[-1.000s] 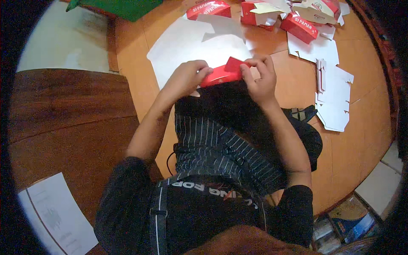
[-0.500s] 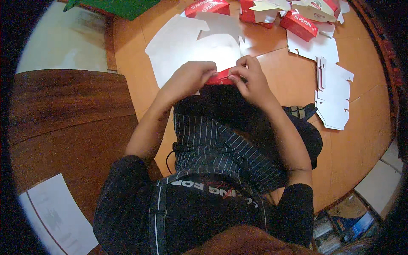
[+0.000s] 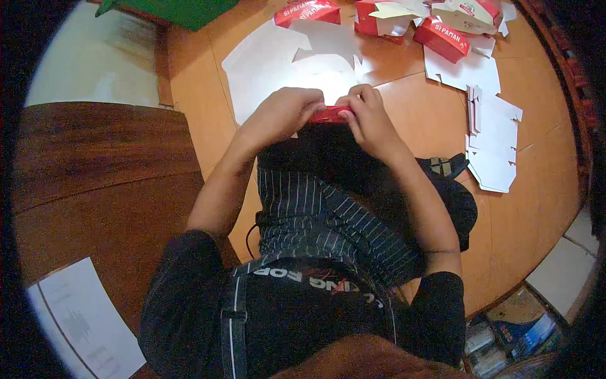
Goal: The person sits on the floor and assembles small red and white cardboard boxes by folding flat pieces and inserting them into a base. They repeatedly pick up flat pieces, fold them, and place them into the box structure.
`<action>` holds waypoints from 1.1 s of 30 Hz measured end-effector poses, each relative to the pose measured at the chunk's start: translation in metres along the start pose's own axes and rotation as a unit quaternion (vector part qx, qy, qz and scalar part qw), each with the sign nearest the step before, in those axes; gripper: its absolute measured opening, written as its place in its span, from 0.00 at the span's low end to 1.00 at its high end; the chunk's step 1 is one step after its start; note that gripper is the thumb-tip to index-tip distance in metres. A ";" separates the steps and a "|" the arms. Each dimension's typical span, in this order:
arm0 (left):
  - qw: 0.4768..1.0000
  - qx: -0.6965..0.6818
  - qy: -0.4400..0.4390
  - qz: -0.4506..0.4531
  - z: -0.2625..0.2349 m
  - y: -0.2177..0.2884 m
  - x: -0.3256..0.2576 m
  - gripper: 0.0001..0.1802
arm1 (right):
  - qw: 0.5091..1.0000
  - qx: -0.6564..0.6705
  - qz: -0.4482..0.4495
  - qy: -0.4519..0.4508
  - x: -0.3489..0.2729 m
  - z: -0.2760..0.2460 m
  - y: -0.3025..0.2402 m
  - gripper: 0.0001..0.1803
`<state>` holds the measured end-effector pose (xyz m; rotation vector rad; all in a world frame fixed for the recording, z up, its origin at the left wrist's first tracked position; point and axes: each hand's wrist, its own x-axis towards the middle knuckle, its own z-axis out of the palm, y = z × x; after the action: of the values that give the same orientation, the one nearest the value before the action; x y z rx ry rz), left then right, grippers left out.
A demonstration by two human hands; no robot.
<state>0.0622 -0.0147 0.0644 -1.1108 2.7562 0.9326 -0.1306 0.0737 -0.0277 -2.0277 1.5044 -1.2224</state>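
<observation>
Between my hands, just above my lap, is a red cardboard box piece, partly folded. My left hand grips its left end with the fingers closed. At its right end, my right hand pinches the edge between thumb and fingers. The piece's underside and much of its shape are hidden by the hands. Just beyond lie large white unfolded cardboard blanks on the orange-brown floor.
Several folded red boxes lie at the far right. White flat blanks are stacked on the right. A green object sits at the far left. Brown wooden furniture with a white sheet stands on my left.
My right hand has shifted slightly and its fingers have curled closer over the red cardboard. The piece now shows a narrower, straighter folded edge. My left hand has barely moved.
</observation>
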 end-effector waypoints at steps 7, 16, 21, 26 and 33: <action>0.959 -0.083 0.261 0.073 0.005 0.017 -0.003 0.08 | 1.000 -0.013 0.021 0.000 -0.004 -0.001 0.002 0.07; 0.895 -0.279 0.347 -0.014 0.044 -0.004 -0.001 0.18 | 0.968 0.177 0.174 0.028 -0.002 -0.034 0.009 0.14; 0.916 -0.297 0.269 0.019 0.026 -0.014 0.012 0.21 | 0.970 0.181 0.158 0.021 -0.003 -0.038 0.003 0.13; 0.943 -0.262 0.204 0.039 0.011 -0.022 0.015 0.12 | 0.976 0.161 0.148 0.020 -0.005 -0.039 0.006 0.14; 0.839 -0.480 0.249 0.060 0.027 -0.050 0.001 0.07 | 0.964 0.167 0.200 0.054 -0.006 -0.035 0.017 0.14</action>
<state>0.0880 -0.0293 0.0159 -1.4121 2.6924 2.5372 -0.1691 0.0798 -0.0220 -1.3809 1.5348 -1.3216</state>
